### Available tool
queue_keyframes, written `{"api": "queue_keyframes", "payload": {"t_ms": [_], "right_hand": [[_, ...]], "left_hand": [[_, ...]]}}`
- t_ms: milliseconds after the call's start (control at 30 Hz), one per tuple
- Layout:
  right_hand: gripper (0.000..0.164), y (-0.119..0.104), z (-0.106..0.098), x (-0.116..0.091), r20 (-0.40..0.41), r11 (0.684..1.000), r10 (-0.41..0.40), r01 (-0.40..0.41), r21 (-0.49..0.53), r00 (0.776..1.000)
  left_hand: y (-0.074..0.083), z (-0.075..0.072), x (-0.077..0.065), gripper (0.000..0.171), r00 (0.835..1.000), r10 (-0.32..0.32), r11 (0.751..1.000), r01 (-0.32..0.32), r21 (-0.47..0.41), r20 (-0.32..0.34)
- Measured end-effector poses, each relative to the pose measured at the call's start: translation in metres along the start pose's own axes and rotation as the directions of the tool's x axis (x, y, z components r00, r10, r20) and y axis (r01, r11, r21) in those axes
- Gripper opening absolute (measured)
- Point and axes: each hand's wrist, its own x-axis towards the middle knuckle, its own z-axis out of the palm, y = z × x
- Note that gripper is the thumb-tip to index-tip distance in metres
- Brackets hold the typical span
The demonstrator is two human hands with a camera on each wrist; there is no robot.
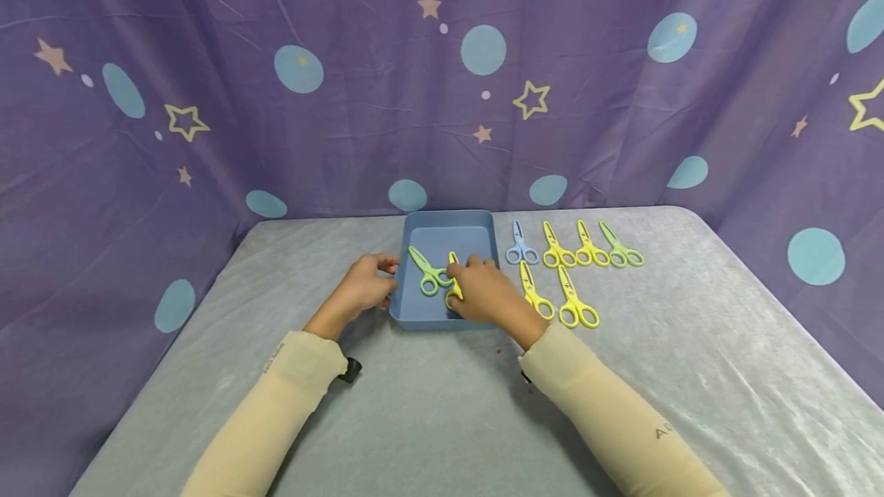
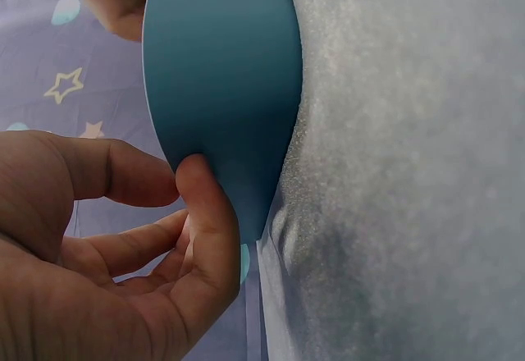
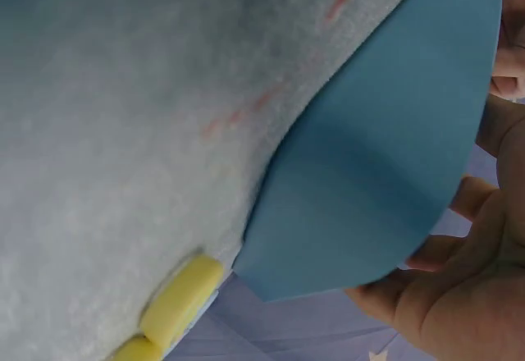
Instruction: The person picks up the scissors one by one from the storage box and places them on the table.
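A blue tray (image 1: pixel 449 236) lies on the table with green plastic scissors (image 1: pixel 430 276) inside. My left hand (image 1: pixel 362 286) is at its left side. In the left wrist view, that hand's thumb and finger touch the tray wall (image 2: pixel 221 74) near a corner, with nothing else in the hand. Reaching over the tray's right edge, my right hand (image 1: pixel 483 294) holds yellow scissors (image 1: pixel 453 294) low inside, beside the green pair; the hand covers part of them. In the right wrist view the tray wall hides the right fingertips and the scissors.
Right of the tray lie several yellow scissors (image 1: pixel 578 305), blue scissors (image 1: pixel 521 248) and green scissors (image 1: pixel 621 251), in two loose rows. The grey cloth-covered table (image 1: pixel 428 413) meets a purple curtain (image 1: pixel 359 121) at the back.
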Motion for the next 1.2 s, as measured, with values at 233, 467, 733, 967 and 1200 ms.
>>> {"api": "queue_keyframes", "payload": {"t_ms": [233, 467, 733, 967, 1200], "right_hand": [[0.046, -0.002, 0.005, 0.006, 0.08, 1.0, 0.018, -0.018, -0.005, 0.997], [0.037, -0.004, 0.005, 0.008, 0.107, 0.999, -0.014, 0.018, -0.032, 0.994], [0.037, -0.009, 0.005, 0.016, 0.17, 0.998, 0.048, -0.041, -0.045, 0.984], [0.031, -0.013, 0.006, 0.024, 0.205, 0.996, 0.086, -0.077, -0.052, 0.975], [0.028, -0.015, 0.007, 0.028, 0.216, 0.992, 0.12, -0.109, -0.061, 0.969]], "left_hand": [[-0.001, -0.001, 0.0, 0.06, 1.0, 0.002, 1.0, -0.002, 0.003, 0.003], [-0.002, -0.002, 0.0, 0.06, 1.0, 0.006, 1.0, -0.006, 0.003, 0.006], [-0.002, -0.002, 0.0, 0.06, 1.0, 0.006, 1.0, -0.006, 0.001, 0.0], [-0.001, -0.001, 0.0, 0.06, 1.0, 0.011, 1.0, -0.011, -0.002, -0.003], [-0.002, 0.0, 0.001, 0.06, 1.0, 0.012, 1.0, -0.012, -0.003, -0.004]]}}
